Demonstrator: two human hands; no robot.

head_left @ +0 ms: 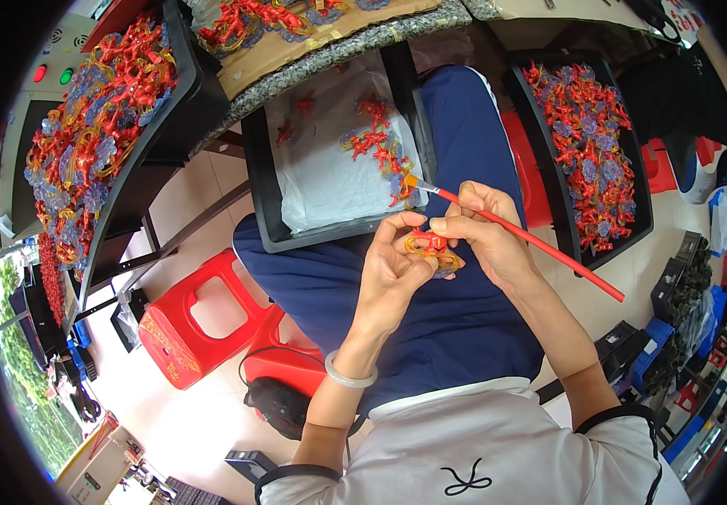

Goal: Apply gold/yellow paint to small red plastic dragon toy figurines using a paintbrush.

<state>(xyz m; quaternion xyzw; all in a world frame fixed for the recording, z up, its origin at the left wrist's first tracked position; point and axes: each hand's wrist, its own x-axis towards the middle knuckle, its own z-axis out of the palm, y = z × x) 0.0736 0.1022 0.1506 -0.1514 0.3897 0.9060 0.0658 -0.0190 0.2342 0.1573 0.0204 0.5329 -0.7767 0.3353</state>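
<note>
We've got a small red & yellow figurine (431, 246) pinched in our left hand (393, 268), fingertips closed snug round its edges, held over our lap just in front of the black tray (261, 181) on our knees. Our right hand (483, 236) grips a red-handled paintbrush (532, 241) pencil-style, fingers tight on the shaft near the bristle end; the orange tip (411, 180) points up-left, away from the piece and over the tray's near corner.

To do this step well, imo: keep the fig steady by bracing both hands against each other, as they nearly are now w/ thumbs touching. Turn the piece w/ the left fingers rather than chasing it w/ the brush. Hold by edges so no wet paint gets smudged. Light strokes, small load on the bristles.

Counts: 1 brush, 1 fig in hand. The lap tray has a white liner (338, 177) w/ approx 8–10 painted pieces, mostly clustered at its right side, plus a couple of loose ones upper left; exact no. hard to tell as they overlap. 3 other trays: left tray (180, 80) and right tray (549, 160) are heaped w/ red, blue & yellow figs, far too many to count, and a third lot sits on cardboard (313, 42) up top. 2 red plastic stools (199, 324) at lower left, and 1 pale bangle (348, 375) on the left wrist.
</note>
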